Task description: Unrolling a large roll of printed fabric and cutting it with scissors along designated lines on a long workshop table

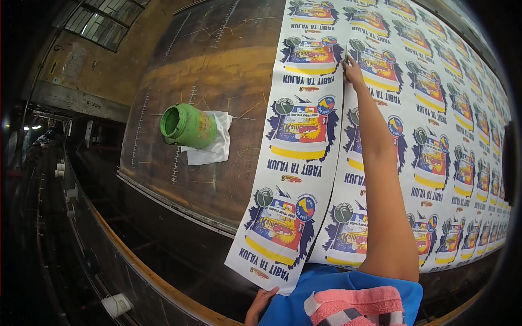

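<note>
In the head view, a large printed sheet [435, 108] covered with rows of repeated colourful labels lies spread over a worn brown worktable [217, 70]. One strip [293, 163] of the same labels, a single column wide, lies along the sheet's left side, its left edge running over the bare wood and its near end reaching the table's front edge.

The person's right hand [352, 70] is stretched far out over the sheet, the bare forearm crossing the printed labels. The hand rests right at the line where the strip meets the rest of the sheet, with its fingers drawn together; it looks to be pinching something small there, but what it holds is too small to tell.

The left hand [260, 307] sits low at the picture's lower edge, just under the strip's near corner, its fingers loosely curled and touching or almost touching the paper's edge; a firm grip cannot be made out.

Well to the left of the strip, a green plastic jar [187, 126] lies on its side, mouth towards the left, on a white cloth [215, 146]. A blue garment [348, 296] and a pink towel [356, 307] fill the bottom edge.
</note>
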Demonstrator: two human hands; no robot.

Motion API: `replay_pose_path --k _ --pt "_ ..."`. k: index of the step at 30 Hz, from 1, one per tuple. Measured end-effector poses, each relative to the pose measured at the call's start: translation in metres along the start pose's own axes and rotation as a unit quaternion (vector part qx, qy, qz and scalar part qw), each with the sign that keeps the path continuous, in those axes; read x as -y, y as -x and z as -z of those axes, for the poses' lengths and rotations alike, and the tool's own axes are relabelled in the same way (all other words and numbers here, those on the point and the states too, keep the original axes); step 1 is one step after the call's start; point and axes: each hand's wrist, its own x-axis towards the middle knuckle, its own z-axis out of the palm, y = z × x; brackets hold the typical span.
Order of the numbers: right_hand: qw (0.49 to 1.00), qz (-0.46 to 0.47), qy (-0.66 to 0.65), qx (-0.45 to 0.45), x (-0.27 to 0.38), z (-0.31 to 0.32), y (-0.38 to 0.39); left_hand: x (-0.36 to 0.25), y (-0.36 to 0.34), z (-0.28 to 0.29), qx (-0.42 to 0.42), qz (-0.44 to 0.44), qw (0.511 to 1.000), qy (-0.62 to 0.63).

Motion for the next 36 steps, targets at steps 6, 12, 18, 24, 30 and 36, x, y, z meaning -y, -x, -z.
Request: replay_pose_path --k 6,12,18,24,30,36 --pt "0.978 0.02 -0.204 0.02 -0.008 0.015 0.082 0.012 -0.03 0.024 -0.003 -0.025 0.985 -0.17" --pt "0.953 -0.037 -0.294 0.06 -0.043 0.075 0.26 0.02 -0.055 0.014 0.012 -0.056 0.984 -0.17" --pt "0.941 -0.11 -0.314 -0.052 -0.079 0.142 0.409 0.015 -0.078 0.018 0.212 -0.077 0.973 -0.042" --pt "0.947 -0.108 -0.3 -0.018 -0.083 0.184 0.583 0.036 -0.136 0.026 0.117 -0.11 0.981 -0.113" --pt "0.937 -0.113 -0.301 0.136 -0.082 0.221 0.72 0.087 -0.178 -0.007 0.211 -0.044 0.962 -0.17" --pt "0.948 -0.08 -0.287 0.109 -0.1 0.274 0.819 0.141 -0.173 -0.087 0.48 -0.022 0.864 -0.148"
